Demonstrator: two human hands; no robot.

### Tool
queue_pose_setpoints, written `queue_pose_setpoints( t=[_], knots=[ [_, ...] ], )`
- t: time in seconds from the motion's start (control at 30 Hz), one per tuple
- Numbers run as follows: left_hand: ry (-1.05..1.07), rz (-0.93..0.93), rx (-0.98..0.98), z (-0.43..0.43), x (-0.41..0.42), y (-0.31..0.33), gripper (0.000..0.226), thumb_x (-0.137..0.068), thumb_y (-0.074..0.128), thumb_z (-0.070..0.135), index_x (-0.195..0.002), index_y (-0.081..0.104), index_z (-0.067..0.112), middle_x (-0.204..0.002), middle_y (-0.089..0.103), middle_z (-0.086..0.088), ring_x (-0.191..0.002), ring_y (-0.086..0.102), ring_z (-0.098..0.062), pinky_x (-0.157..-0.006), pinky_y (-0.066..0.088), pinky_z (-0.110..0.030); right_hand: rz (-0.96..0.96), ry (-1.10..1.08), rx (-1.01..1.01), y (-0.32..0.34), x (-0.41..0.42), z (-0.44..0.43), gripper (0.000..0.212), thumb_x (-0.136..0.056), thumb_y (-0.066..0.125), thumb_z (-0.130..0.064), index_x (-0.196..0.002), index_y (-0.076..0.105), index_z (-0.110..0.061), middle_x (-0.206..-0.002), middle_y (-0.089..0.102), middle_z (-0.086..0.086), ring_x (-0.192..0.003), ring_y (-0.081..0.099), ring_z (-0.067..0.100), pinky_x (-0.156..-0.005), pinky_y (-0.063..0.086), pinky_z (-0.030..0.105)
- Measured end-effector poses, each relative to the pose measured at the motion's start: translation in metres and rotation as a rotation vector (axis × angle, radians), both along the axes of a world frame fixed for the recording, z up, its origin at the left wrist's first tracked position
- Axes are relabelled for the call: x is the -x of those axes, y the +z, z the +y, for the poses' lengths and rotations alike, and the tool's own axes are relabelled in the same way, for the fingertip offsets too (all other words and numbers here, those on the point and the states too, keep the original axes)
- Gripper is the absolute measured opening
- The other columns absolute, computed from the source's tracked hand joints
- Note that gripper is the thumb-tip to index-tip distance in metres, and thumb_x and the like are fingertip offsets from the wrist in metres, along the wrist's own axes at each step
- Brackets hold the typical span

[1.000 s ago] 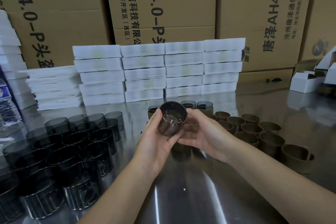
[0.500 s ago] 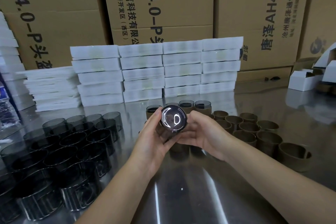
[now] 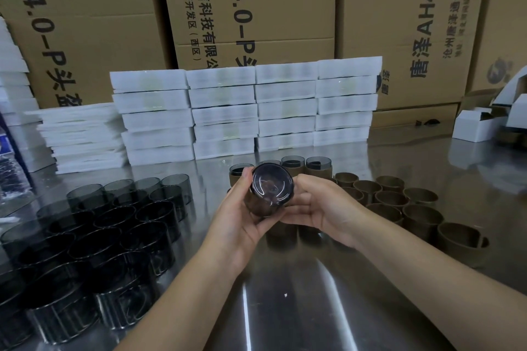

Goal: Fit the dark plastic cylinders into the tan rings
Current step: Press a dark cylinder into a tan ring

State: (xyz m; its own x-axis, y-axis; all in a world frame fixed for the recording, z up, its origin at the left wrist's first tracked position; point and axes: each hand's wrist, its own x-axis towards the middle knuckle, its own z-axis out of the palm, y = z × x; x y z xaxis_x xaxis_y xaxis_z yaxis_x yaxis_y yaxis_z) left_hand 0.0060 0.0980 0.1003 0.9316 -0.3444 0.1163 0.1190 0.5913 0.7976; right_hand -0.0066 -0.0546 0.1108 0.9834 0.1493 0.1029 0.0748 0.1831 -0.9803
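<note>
**Item 1.** Dark cylinders (image 3: 114, 225): massed upright, left of the held cylinder (image 3: 272, 192) and well apart from it. They are thin-walled, glossy and see-through. They are judged light, fairly stiff, liable to flex if squeezed hard, and slippery.

**Item 2.** Left hand (image 3: 239, 225): wrapped round the held cylinder's left side, thumb and fingers curled on its wall.

**Item 3.** Held cylinder: raised above the table (image 3: 285, 308) and tilted, one round end turned toward the camera. Whether a ring already sits round it cannot be told. It is best taken by the outer wall on opposite sides, not by the thin rim.

**Item 4.** Right hand (image 3: 322, 211): curled against the held cylinder's right side and underside, gripping it.

**Item 5.** Fitted pieces (image 3: 318, 165): just behind the held cylinder, dark inserts standing in rings.

**Item 6.** Tan rings (image 3: 390, 199): clustered upright, right of the held cylinder, near it.

**Item 7.** Room: bare steel is seen in front of the held cylinder. The sides are crowded by stock. White boxes (image 3: 222, 111) are stacked behind. No table edge is shown.
</note>
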Motion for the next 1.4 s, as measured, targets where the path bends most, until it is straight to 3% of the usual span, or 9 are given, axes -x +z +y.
queue_pose_setpoints(
  t=[0.13, 0.3, 0.37, 0.57, 0.87, 1.1, 1.27, 1.4],
  knots=[
    [-0.004, 0.021, 0.029, -0.0021, 0.0002, 0.0007, 0.054, -0.07, 0.065, 0.044, -0.112, 0.066, 0.01, -0.11, 0.072, -0.016, -0.091, 0.073, -0.026, -0.063, 0.06, -0.031, 0.008, -0.038, -0.006, 0.0, -0.001, -0.0006, 0.015, -0.091, 0.05, -0.012, -0.097, 0.062, -0.007, -0.08, 0.069, 0.012, -0.074, 0.067, 0.023, -0.075, 0.06, 0.032],
    [-0.003, 0.032, 0.048, -0.0027, -0.0013, 0.0005, 0.053, -0.073, 0.064, 0.042, -0.115, 0.065, 0.01, -0.11, 0.073, -0.016, -0.092, 0.073, -0.027, -0.063, 0.06, -0.033, 0.059, -0.047, -0.04, -0.0005, -0.002, -0.0018, 0.011, -0.066, 0.06, -0.02, -0.074, 0.065, -0.013, -0.084, 0.07, 0.015, -0.074, 0.067, 0.022, -0.07, 0.059, 0.029],
    [-0.001, 0.029, 0.047, -0.0031, -0.0017, 0.0, 0.053, -0.072, 0.064, 0.042, -0.114, 0.065, 0.009, -0.109, 0.073, -0.016, -0.094, 0.073, -0.027, -0.064, 0.06, -0.034, 0.078, -0.036, -0.07, 0.0002, -0.002, -0.0024, 0.008, -0.068, 0.06, -0.018, -0.064, 0.067, -0.017, -0.081, 0.07, 0.014, -0.072, 0.067, 0.021, -0.067, 0.059, 0.028],
    [0.014, 0.031, 0.057, -0.0042, -0.0021, -0.0004, 0.055, -0.072, 0.065, 0.041, -0.115, 0.064, 0.007, -0.109, 0.072, -0.017, -0.096, 0.072, -0.027, -0.064, 0.06, -0.034, 0.108, -0.022, -0.1, 0.0004, -0.0025, -0.004, 0.033, -0.084, 0.053, -0.011, -0.056, 0.069, -0.02, -0.075, 0.07, 0.009, -0.069, 0.067, 0.018, -0.066, 0.059, 0.028],
    [0.007, 0.014, 0.055, -0.0062, -0.0016, -0.0006, 0.058, -0.071, 0.065, 0.042, -0.118, 0.063, 0.008, -0.112, 0.072, -0.016, -0.098, 0.072, -0.027, -0.068, 0.061, -0.037, 0.11, -0.061, -0.087, 0.0012, -0.0037, -0.006, 0.014, -0.083, 0.055, -0.009, -0.075, 0.066, -0.012, -0.068, 0.068, 0.007, -0.068, 0.068, 0.017, -0.066, 0.059, 0.028],
    [0.022, 0.039, 0.061, -0.0063, 0.0001, 0.0005, 0.057, -0.07, 0.067, 0.041, -0.116, 0.064, 0.008, -0.11, 0.072, -0.016, -0.096, 0.072, -0.027, -0.067, 0.06, -0.038, 0.127, -0.07, -0.089, 0.0013, -0.0034, -0.0049, 0.012, -0.084, 0.054, -0.01, -0.08, 0.066, -0.011, -0.07, 0.069, 0.008, -0.068, 0.068, 0.017, -0.064, 0.058, 0.027],
    [0.016, 0.081, 0.076, -0.0029, 0.0015, -0.0013, 0.048, -0.088, 0.057, 0.042, -0.117, 0.063, 0.004, -0.112, 0.071, -0.019, -0.102, 0.07, -0.031, -0.078, 0.061, -0.04, 0.086, 0.009, 0.016, -0.0023, -0.0022, -0.0027, 0.02, -0.091, 0.048, -0.026, -0.092, 0.067, -0.019, -0.083, 0.07, 0.002, -0.071, 0.063, 0.012, -0.071, 0.053, 0.026],
    [0.023, 0.17, 0.16, -0.0019, 0.0026, 0.001, 0.042, -0.097, 0.048, 0.037, -0.114, 0.064, 0.002, -0.112, 0.07, -0.022, -0.093, 0.071, -0.032, -0.075, 0.06, -0.043, 0.11, -0.028, -0.073, -0.0009, -0.0033, 0.0008, 0.024, -0.093, 0.052, -0.029, -0.095, 0.072, -0.016, -0.076, 0.065, -0.001, -0.056, 0.049, 0.008, -0.053, 0.039, 0.02]
  ],
)
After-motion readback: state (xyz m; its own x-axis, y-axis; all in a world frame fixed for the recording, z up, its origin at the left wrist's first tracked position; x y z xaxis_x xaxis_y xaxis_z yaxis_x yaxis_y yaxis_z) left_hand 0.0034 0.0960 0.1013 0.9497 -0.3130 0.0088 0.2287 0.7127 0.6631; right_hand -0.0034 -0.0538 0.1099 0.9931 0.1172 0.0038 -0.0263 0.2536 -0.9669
